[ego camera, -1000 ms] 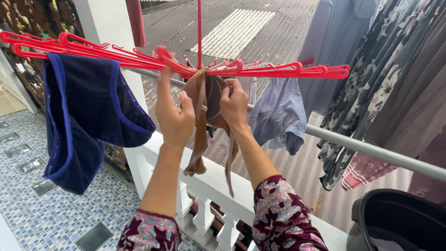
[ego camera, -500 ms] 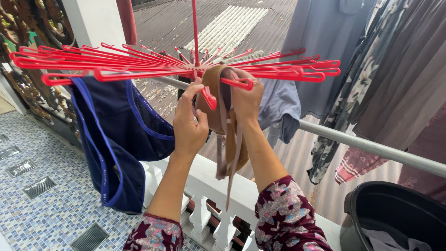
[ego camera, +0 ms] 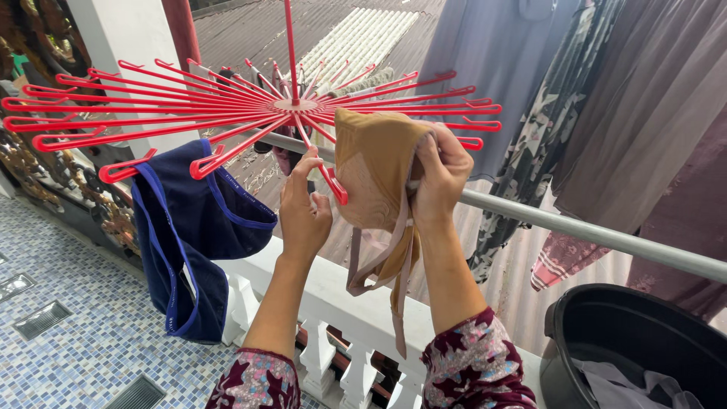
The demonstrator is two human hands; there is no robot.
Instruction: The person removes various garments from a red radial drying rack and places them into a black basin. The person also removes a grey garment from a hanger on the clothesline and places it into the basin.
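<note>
A red round drying rack (ego camera: 250, 106) with many spoke arms hangs in front of me. My left hand (ego camera: 304, 212) pinches the end of one red spoke near its clip. My right hand (ego camera: 441, 176) grips the edge of a tan bra (ego camera: 376, 178), which is draped over that spoke with its straps dangling below. A dark blue garment with bright blue trim (ego camera: 193, 235) hangs from spokes on the left.
A metal rail (ego camera: 598, 236) runs across behind the rack, with grey and patterned clothes (ego camera: 606, 98) hanging at the right. A black tub (ego camera: 644, 348) holding laundry stands at the lower right. A white balustrade (ego camera: 333, 310) is below; a tiled floor lies far below left.
The rack has turned and now tilts toward me. The bra has slid outward along the spoke and spread open. Both hands moved slightly lower and right with it.
</note>
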